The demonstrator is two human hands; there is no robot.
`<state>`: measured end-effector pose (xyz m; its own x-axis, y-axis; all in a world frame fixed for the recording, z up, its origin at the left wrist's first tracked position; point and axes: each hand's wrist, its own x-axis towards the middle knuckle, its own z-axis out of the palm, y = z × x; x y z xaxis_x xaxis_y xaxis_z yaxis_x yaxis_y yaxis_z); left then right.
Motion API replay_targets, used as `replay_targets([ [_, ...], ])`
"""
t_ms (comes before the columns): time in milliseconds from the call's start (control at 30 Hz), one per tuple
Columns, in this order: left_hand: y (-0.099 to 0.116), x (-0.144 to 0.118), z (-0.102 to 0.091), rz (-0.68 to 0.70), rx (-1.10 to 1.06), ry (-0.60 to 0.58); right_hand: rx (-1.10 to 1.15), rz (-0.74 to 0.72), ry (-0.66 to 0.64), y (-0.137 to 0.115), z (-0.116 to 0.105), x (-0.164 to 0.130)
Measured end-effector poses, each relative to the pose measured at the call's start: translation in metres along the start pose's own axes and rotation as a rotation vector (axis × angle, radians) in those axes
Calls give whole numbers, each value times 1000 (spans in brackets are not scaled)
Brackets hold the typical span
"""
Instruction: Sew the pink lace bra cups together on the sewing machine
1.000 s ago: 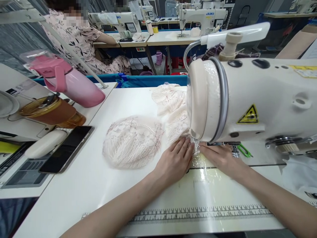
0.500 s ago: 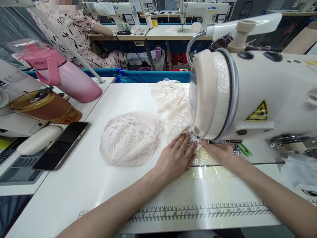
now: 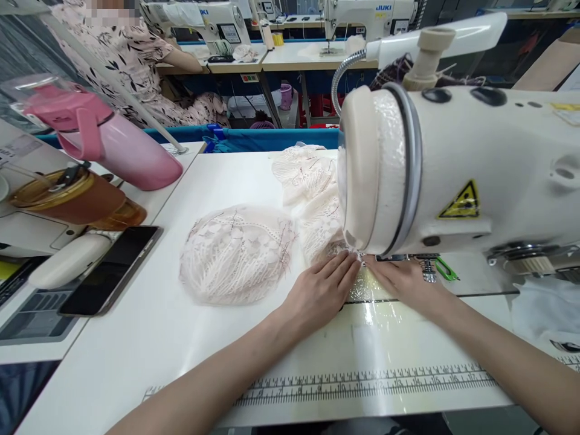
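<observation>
My left hand (image 3: pixel 319 289) lies flat, fingers stretched out, on the near end of a cream lace piece (image 3: pixel 312 211) beneath the sewing machine head (image 3: pixel 380 175). Opposite it, my right hand (image 3: pixel 405 281) reaches under the machine with its fingers extended, their tips by the lace edge. The machine head partly covers that hand, and the needle is hidden. A second lace piece (image 3: pixel 238 254), rounded and with dark red threads on it, rests on the table left of my left hand. Green thread snips (image 3: pixel 446 269) lie just right of my right hand.
A phone (image 3: pixel 111 272), an amber cup (image 3: pixel 72 196) and a pink bottle (image 3: pixel 109 139) are at the left. A printed ruler (image 3: pixel 362 383) runs along the table's front edge. White material (image 3: pixel 544 308) lies at the right. Across the way, a person (image 3: pixel 122 66) sits by other sewing machines.
The whole view has shifted slightly. My left fingers have slid over the lace edge and lie closer together, nearer my right fingertips. The lace under them has bunched a little.
</observation>
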<state>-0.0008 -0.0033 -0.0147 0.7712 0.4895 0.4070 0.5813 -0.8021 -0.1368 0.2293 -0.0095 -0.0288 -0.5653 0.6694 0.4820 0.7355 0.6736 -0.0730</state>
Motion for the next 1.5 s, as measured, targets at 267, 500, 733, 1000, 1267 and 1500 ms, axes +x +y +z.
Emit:
replay_targets([
  [267, -1, 4, -3, -77, -11, 0, -157, 84, -43, -12, 0, 2],
  [500, -5, 7, -4, -72, -11, 11, -180, 37, -143, -14, -4, 5],
  [733, -5, 6, -2, -85, -32, 32, -187, -73, -207, -10, -1, 0],
  [1000, -6, 7, -1, -97, -44, 31, -116, 52, -172, -15, -6, 11],
  [1267, -7, 7, -2, -108, -56, 8, 245, 439, -31, -9, -11, 16],
  [1500, -1, 8, -9, -185, -44, -43, 468, 710, -106, -12, -24, 23],
])
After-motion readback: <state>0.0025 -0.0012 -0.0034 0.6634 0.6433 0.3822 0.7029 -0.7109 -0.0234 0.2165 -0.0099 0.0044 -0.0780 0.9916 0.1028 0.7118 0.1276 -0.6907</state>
